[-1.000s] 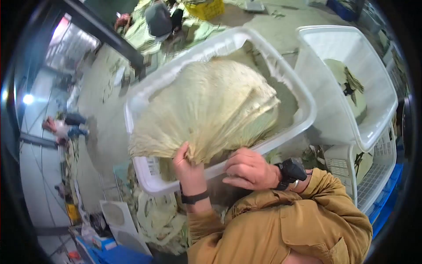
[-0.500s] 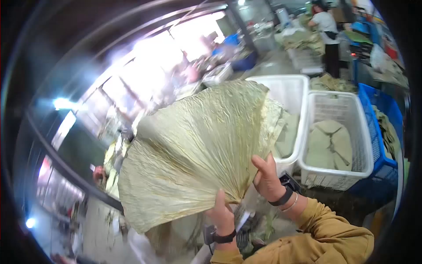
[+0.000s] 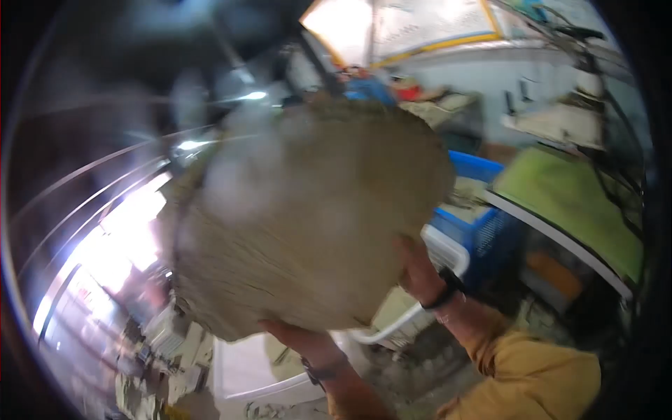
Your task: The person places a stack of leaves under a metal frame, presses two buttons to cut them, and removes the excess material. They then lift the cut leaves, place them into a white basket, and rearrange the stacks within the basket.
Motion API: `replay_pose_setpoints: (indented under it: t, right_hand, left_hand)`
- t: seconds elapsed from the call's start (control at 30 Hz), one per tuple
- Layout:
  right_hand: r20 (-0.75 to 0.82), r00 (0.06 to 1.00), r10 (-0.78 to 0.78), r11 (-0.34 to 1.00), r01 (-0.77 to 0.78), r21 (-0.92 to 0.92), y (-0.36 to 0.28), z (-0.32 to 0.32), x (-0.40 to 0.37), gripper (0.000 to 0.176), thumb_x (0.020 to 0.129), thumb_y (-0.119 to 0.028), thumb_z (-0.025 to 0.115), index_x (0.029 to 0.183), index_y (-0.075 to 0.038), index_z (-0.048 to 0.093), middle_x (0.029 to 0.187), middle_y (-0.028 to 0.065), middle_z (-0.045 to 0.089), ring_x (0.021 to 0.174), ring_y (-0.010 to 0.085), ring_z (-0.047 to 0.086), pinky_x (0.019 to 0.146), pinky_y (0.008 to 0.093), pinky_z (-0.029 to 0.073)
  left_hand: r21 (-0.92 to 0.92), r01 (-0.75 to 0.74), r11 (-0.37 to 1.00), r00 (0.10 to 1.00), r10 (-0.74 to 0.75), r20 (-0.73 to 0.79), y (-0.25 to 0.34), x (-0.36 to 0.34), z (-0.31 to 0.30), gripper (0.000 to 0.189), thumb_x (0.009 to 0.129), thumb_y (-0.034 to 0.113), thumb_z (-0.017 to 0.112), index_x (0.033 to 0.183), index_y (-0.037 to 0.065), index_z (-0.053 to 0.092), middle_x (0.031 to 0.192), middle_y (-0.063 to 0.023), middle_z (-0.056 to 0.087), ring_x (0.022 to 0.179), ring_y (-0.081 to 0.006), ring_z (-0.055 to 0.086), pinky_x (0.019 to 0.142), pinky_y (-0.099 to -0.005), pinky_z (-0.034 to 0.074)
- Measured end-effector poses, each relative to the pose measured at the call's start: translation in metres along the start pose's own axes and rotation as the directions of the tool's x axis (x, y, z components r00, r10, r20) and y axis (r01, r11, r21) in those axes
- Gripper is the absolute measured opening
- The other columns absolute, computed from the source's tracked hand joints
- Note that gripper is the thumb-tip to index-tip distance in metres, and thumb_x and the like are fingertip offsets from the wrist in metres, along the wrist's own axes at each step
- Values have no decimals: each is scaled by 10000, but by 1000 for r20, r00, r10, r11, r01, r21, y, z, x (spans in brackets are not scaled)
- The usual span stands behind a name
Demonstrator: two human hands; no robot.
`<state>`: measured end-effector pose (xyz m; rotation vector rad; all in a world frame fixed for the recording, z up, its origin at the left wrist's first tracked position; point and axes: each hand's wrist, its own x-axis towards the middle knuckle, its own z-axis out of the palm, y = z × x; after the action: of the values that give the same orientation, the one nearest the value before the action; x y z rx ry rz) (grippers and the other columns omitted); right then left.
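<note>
A large, dried lotus leaf [image 3: 315, 224], folded into a fan shape and grey-brown in this light, fills the middle of the head view. My left hand [image 3: 304, 341] is closed on its lower edge, with the fingers hidden behind it. On the lower right edge, my right hand [image 3: 418, 271] grips the same leaf, thumb on the near side. The leaf is raised and slightly blurred. Behind and below it, a white bin [image 3: 234, 374] holds pale folded leaves. Another white basket [image 3: 458, 255] is partly covered by the leaf and my right hand.
A blue crate [image 3: 483, 234] with leaf pieces inside stands beyond the white basket. On the right is a table with a green top [image 3: 581, 203] and a pale edge. A machine-like stand [image 3: 588, 91] rises behind it. Piled leaves [image 3: 140, 392] lie at lower left.
My view has swung to the right, bringing the green-topped table into sight. The leaf has been lifted higher in view and looks darker. My left hand has shifted left along its lower edge.
</note>
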<state>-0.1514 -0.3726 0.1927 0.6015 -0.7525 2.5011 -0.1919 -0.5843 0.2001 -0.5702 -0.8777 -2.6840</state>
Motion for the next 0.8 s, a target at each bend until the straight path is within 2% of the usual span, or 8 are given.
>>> replay_pose_setpoints:
  t: [0.07, 0.17, 0.23, 0.27, 0.33, 0.53, 0.7, 0.8]
  right_hand:
    - [-89, 993, -74, 994, 67, -83, -24, -39, -13, 328, 937, -208, 563, 1232, -72, 514, 1201, 63, 574, 1159, 199, 520, 994, 376, 419]
    - [-165, 893, -418, 762, 247, -599, -82, -73, -19, 352, 940, -229, 566, 1249, -75, 496, 1213, 60, 564, 1155, 203, 522, 986, 371, 429]
    - [-137, 913, -383, 709, 196, -678, -142, -69, -47, 403, 929, -232, 587, 1280, -75, 465, 1244, 52, 543, 1148, 197, 526, 981, 377, 441]
    - [-164, 884, -437, 689, 213, -693, -163, -70, -61, 403, 929, -232, 587, 1280, -75, 465, 1244, 52, 543, 1148, 197, 526, 981, 377, 441]
    - [-101, 917, -387, 916, 369, -158, -207, -58, -73, 502, 878, -196, 663, 1313, -55, 458, 1280, 75, 541, 1187, 216, 522, 974, 400, 457]
    - [-185, 797, -575, 801, 503, -325, -353, -107, -124, 491, 867, -177, 680, 1294, -54, 471, 1217, 72, 588, 1098, 211, 581, 969, 410, 465]
    - [-338, 632, -698, 712, 560, -424, -440, -140, -180, 473, 863, -219, 687, 1258, -37, 500, 1193, 76, 601, 1092, 211, 580, 963, 402, 462]
    - [-441, 578, -687, 725, 501, -472, -469, -150, -207, 481, 890, -226, 652, 1290, -23, 479, 1220, 94, 589, 1125, 228, 562, 996, 400, 436]
  left_hand:
    - [-19, -35, 999, 995, 33, -96, -35, 8, 12, 780, 916, 604, 435, 1448, 53, 287, 1495, -124, 286, 1354, -308, 297, 1118, -450, 266]
    - [-268, 201, 942, 977, -211, -9, -82, -13, 79, 854, 856, 628, 535, 1445, 59, 294, 1483, -133, 299, 1341, -302, 310, 1113, -423, 277]
    - [-224, 323, 920, 946, -323, 35, -114, -32, 102, 864, 859, 627, 532, 1449, 48, 281, 1491, -140, 287, 1354, -309, 292, 1124, -439, 259]
    - [-203, 325, 924, 946, -321, 51, -130, -41, 121, 874, 861, 626, 529, 1452, 37, 269, 1499, -148, 274, 1367, -317, 273, 1135, -456, 241]
    - [-207, 367, 907, 929, -347, 128, -149, -60, 157, 915, 840, 644, 545, 1455, 30, 257, 1502, -149, 270, 1370, -314, 269, 1142, -458, 232]
    - [-101, 502, 859, 832, -447, 330, -272, -144, 280, 935, 841, 659, 525, 1473, 42, 218, 1515, -145, 248, 1374, -332, 260, 1134, -491, 233]
    - [132, 816, 562, 356, -670, 651, -347, -271, 328, 747, 898, 541, 500, 1427, 42, 326, 1408, -138, 413, 1257, -326, 429, 1056, -494, 357]
    - [216, 932, 290, 122, -814, 569, -380, -318, 339, 560, 904, 318, 573, 1352, 15, 426, 1278, -142, 548, 1136, -302, 550, 974, -462, 444]
